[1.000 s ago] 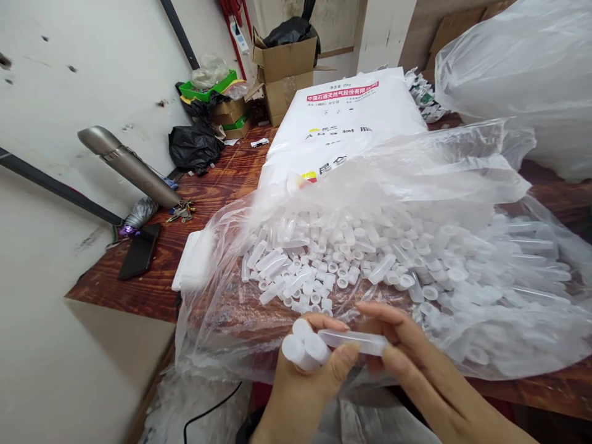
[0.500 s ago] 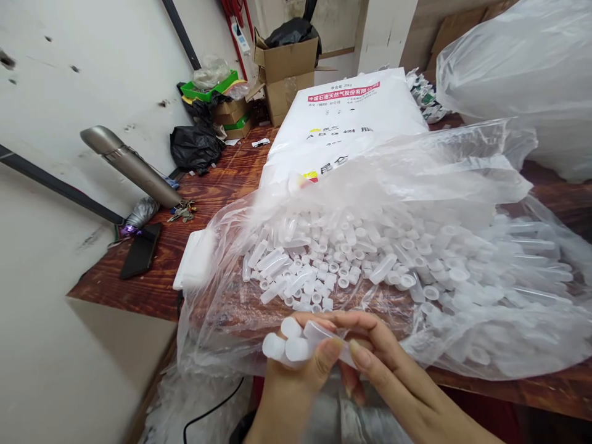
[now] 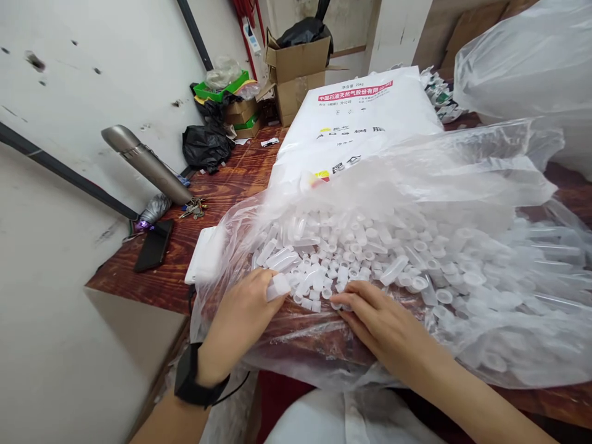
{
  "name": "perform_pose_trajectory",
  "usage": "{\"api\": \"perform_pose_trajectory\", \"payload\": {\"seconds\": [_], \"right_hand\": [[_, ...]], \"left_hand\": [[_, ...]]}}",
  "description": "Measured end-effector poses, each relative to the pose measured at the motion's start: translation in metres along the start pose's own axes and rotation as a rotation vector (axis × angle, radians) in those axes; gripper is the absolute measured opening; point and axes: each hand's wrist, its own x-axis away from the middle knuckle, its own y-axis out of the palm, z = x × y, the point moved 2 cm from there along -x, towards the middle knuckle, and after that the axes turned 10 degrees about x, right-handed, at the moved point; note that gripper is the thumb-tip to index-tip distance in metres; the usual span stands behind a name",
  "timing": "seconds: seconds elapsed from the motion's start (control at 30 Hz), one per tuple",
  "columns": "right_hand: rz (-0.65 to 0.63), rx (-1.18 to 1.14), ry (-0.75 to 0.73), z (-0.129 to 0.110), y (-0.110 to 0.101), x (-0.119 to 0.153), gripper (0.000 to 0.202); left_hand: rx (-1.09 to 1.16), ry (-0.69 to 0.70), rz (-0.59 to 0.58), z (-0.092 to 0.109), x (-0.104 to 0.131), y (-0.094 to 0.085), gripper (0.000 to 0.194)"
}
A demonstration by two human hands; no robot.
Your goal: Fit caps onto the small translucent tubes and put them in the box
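My left hand (image 3: 247, 311) is closed round a translucent plastic tube (image 3: 278, 287), whose whitish end sticks out past the thumb. Whether more tubes are inside that fist is hidden. At the front of the pile, my right hand (image 3: 377, 314) pinches a small white plastic cap (image 3: 340, 304) between thumb and fingertips. Around both hands lie loose caps (image 3: 316, 306) and hollow tubes (image 3: 394, 270), heaped on a clear plastic bag (image 3: 296, 354) that is spread open over the table.
The wooden table (image 3: 231, 185) carries a printed white sack (image 3: 351, 117) behind the pile. To the left are a phone (image 3: 154, 245), keys (image 3: 194, 208), a grey metallic flask (image 3: 148, 165) and a white box (image 3: 203, 254). A large filled bag (image 3: 527, 80) stands at back right.
My hands have parted and moved forward to the pile. Earlier they were together near my body, the left holding several tubes. Now the right grips a cap. The view has shifted slightly.
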Motion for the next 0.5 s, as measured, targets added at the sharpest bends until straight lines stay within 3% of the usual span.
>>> {"api": "perform_pose_trajectory", "payload": {"seconds": [0.3, 0.43, 0.5], "right_hand": [[0.043, -0.025, 0.041, 0.009, -0.012, 0.009, 0.024], [0.100, -0.042, 0.125, 0.012, -0.015, 0.009, 0.028], [0.115, -0.074, 0.195, 0.011, -0.019, 0.011, 0.031]], "left_hand": [[-0.012, 0.047, -0.025, 0.001, -0.005, 0.009, 0.009], [0.126, 0.038, 0.048, 0.007, 0.006, 0.007, 0.013], [0.246, 0.097, 0.019, 0.015, 0.014, 0.008, 0.012]]}}
